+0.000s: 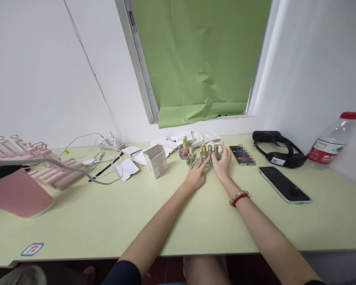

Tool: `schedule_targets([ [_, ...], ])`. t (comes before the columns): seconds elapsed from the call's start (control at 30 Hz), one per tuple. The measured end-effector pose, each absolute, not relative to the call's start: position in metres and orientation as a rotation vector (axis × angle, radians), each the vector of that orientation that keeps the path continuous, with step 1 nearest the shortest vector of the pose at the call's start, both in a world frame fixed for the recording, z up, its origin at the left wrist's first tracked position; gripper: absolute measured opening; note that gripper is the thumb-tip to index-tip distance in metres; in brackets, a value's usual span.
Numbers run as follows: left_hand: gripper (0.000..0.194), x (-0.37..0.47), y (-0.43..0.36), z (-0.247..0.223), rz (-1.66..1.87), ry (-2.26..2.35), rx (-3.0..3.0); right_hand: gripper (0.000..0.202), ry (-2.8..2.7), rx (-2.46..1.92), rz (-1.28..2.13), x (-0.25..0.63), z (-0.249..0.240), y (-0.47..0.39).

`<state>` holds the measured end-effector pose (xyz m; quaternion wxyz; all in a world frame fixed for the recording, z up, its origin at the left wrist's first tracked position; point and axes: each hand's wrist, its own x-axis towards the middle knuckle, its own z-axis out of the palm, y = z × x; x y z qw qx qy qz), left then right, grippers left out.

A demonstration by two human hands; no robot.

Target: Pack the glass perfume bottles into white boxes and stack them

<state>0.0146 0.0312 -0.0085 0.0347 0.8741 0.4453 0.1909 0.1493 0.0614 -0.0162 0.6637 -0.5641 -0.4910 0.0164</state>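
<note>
Several small glass perfume bottles stand close together near the middle of the table. One is a clear bottle with a gold cap (pixel 203 149), another a clear bottle with a pinkish cap (pixel 191 150), and behind them is a pink-tinted bottle (pixel 184 153). My left hand (pixel 195 176) rests at the front of the group, fingers stretched forward and touching or nearly touching the bottles. My right hand (pixel 223 164) has thumb and fingers around the rightmost perfume bottle (pixel 216 149), partly hiding it. An upright white box (pixel 156 160) with an opened top stands to the left.
Opened white cartons (pixel 190 137) lie behind the bottles. Two phones, one lit (pixel 242 154) and one dark (pixel 284 185), a black headset (pixel 279 148) and a red-capped water bottle (pixel 329 144) are right. Left are cables (pixel 106 146), pink tubes (pixel 62 174) and a pink container (pixel 20 194).
</note>
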Motion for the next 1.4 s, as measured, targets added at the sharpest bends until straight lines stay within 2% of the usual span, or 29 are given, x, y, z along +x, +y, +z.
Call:
schedule_targets([
  [0.17, 0.064, 0.015, 0.032, -0.010, 0.622, 1.380, 2.667, 0.043, -1.551, -1.211, -0.285, 0.145, -0.006, 0.052],
  [0.37, 0.063, 0.014, 0.034, -0.011, 0.672, 1.348, 2.613, 0.043, -1.822, -1.177, -0.237, 0.152, -0.002, 0.055],
  [0.6, 0.072, 0.014, 0.041, -0.018, 0.807, 1.330, 2.539, 0.038, -1.789, -1.163, -0.194, 0.155, 0.001, 0.055],
  [1.2, 0.058, 0.012, 0.042, -0.017, 0.896, 1.319, 2.541, 0.040, -1.702, -1.103, -0.167, 0.154, -0.004, 0.053],
  [1.4, 0.061, 0.012, 0.041, -0.017, 0.807, 1.351, 2.561, 0.043, -1.328, -1.041, -0.064, 0.156, -0.006, 0.058],
])
